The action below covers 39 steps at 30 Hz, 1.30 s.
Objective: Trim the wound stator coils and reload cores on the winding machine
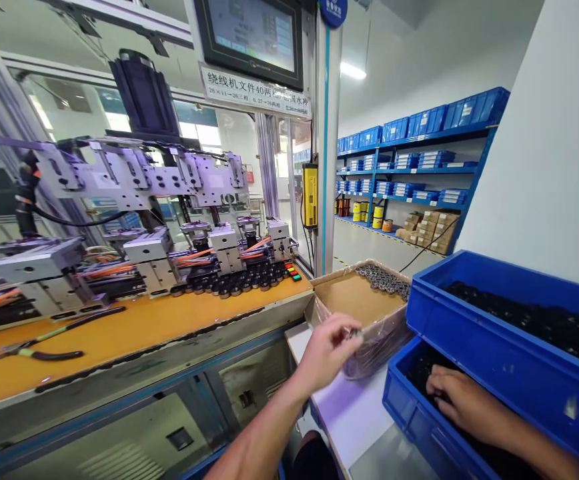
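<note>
My left hand (327,350) hovers at the near edge of a plastic-lined cardboard box (354,300), its fingers pinched on a small metal part (355,332). A pile of similar small metal parts (384,279) lies in the far corner of that box. My right hand (457,397) reaches into the lower blue bin (399,393), resting among small black parts (422,367); whether it grips one is hidden. A second blue bin (499,333), also filled with black parts (534,317), sits stacked above it.
A winding machine (159,220) with a row of black parts (239,280) stands on the orange bench (134,330) to the left. Pliers (44,340) lie on the bench. A screen (252,33) hangs above. Blue shelving (409,173) fills the back wall.
</note>
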{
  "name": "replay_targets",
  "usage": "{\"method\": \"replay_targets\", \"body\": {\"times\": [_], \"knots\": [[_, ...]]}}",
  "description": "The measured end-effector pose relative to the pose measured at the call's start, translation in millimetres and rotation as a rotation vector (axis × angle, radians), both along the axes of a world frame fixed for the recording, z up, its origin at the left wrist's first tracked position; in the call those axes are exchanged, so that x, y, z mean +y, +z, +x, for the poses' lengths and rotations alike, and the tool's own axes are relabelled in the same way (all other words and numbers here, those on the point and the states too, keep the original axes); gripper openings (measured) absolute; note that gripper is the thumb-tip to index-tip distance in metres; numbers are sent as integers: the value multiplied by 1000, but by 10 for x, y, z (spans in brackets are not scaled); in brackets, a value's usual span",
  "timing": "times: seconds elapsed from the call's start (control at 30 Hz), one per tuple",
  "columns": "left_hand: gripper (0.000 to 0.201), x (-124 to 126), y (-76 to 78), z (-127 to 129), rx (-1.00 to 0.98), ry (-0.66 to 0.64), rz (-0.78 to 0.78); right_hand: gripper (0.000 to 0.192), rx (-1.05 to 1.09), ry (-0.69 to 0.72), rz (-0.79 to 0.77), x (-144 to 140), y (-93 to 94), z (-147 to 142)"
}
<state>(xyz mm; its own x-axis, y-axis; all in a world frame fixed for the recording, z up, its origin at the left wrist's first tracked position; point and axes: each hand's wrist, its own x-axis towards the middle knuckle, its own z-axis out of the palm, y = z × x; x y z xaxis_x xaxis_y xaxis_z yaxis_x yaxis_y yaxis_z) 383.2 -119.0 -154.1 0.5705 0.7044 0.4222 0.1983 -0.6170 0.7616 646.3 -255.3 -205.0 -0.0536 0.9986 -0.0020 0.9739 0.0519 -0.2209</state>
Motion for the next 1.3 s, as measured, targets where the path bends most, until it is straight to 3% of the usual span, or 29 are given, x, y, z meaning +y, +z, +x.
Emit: {"method": "replay_targets", "body": {"times": [0.07,0.13,0.27,0.37,0.47,0.53,0.63,0.73,0.93,1.2,1.3], "knots": [[17,-345,-133,-364,-93,-4,-61,16,-3,1,68,-3,14,3],[21,-622,-278,-661,-294,-28,-236,18,14,-27,175,1,68,-23],[24,-972,-427,-978,-570,-81,-511,20,95,-31,473,17,389,-308],[22,-1124,-395,-1041,-638,-55,-560,16,221,170,660,-18,701,-780],[22,-1205,-357,-1046,-659,-49,-579,13,399,406,701,-132,836,-1297],[22,-1223,-370,-1039,-653,-97,-569,14,512,493,658,-235,785,-1548],[30,-1233,-435,-1010,-648,-202,-589,18,640,542,602,-366,618,-1706],[36,-1257,-491,-949,-632,-242,-671,20,688,562,579,-420,518,-1693],[42,-1293,-515,-840,-601,-294,-715,21,658,556,571,-412,539,-1647],[39,-1295,-516,-897,-590,-238,-673,36,565,652,605,-414,521,-1611],[39,-1305,-480,-919,-581,-202,-674,33,482,641,651,-403,494,-1616]]}}
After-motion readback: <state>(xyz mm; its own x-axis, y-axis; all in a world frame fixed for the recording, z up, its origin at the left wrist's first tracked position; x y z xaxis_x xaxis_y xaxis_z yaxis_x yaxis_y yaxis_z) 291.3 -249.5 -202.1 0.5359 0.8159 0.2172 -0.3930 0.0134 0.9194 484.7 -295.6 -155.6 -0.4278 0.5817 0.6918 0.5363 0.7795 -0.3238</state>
